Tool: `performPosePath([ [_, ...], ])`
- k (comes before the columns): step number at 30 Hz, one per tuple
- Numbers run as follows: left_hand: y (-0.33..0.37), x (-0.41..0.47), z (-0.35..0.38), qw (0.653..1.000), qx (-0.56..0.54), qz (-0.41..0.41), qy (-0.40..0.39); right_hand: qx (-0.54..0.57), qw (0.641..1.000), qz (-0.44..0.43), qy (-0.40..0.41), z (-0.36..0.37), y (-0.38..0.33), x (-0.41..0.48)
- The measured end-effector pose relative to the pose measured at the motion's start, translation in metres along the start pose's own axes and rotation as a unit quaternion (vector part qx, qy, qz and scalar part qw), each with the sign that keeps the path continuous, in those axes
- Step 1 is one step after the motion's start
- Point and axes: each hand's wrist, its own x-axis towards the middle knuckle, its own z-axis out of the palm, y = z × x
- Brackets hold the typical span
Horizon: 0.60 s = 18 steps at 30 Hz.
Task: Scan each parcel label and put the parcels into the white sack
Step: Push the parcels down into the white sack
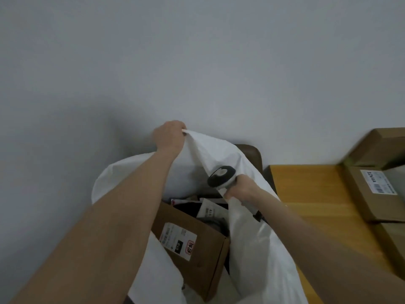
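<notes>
One large white sack (219, 154) of thin, limp fabric is the thing being handled, and it stands open just left of the table with its mouth stretched between both hands. It looks light and floppy in itself, likely to slump shut once let go, so the rim is the sensible place to take hold; loaded as it is, the lower part will probably be heavy and awkward to shift. Inside lies a brown rectangular cardboard box (203, 260), tilted, its white printed shipping label (177, 240) facing up, and deeper in are soft pale plastic mailer bags (210, 210), partly hidden. The left hand (169, 137) is raised at the far side of the mouth, fingers clenched on a gathered pinch of the rim and pulling it up. The right hand (242, 189) is at the near right edge, curled round the handle of a black-and-white handheld barcode scanner (221, 177) whose head points up and to the left; it seems to trap the sack's edge as well, though the folds hide how. To the right a light wooden table (306, 189) carries a flat brown cardboard parcel (359, 202) with a white label and another brown carton (381, 145) behind it, both well apart from the hands and seemingly not yet packed. A plain grey wall (197, 62) fills the background.
</notes>
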Motion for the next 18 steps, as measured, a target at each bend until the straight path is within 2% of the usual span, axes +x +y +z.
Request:
performPosePath([
  [2,0.002,0.004,0.007,0.999,0.013,0.033,-0.026,-0.022,0.999,-0.004,0.046,0.000,0.005,0.014],
  [4,-0.004,-0.009,0.027,0.994,0.032,0.105,-0.024,-0.043,0.997,-0.002,0.068,-0.003,0.006,0.022],
  [7,-0.014,-0.029,0.041,0.975,0.090,0.200,0.031,-0.078,0.993,-0.007,0.085,-0.008,0.006,0.026],
  [10,-0.013,-0.049,0.033,0.951,0.066,0.276,0.126,-0.083,0.993,0.012,0.085,-0.011,0.001,0.020],
  [11,-0.012,-0.060,0.031,0.944,0.054,0.297,0.131,-0.078,0.994,0.015,0.075,-0.011,-0.002,0.015],
  [12,-0.010,-0.074,0.028,0.942,0.047,0.313,0.107,-0.073,0.995,0.016,0.063,-0.012,-0.006,0.010],
  [13,-0.008,-0.088,0.023,0.950,0.043,0.305,0.047,-0.066,0.996,0.015,0.051,-0.013,-0.008,0.003],
  [15,-0.002,-0.120,0.018,0.962,0.068,0.221,-0.144,-0.046,0.998,0.020,0.022,-0.015,-0.008,-0.014],
  [18,0.006,-0.179,0.019,0.901,0.120,0.154,-0.387,-0.007,0.999,0.027,-0.021,-0.015,0.001,-0.046],
])
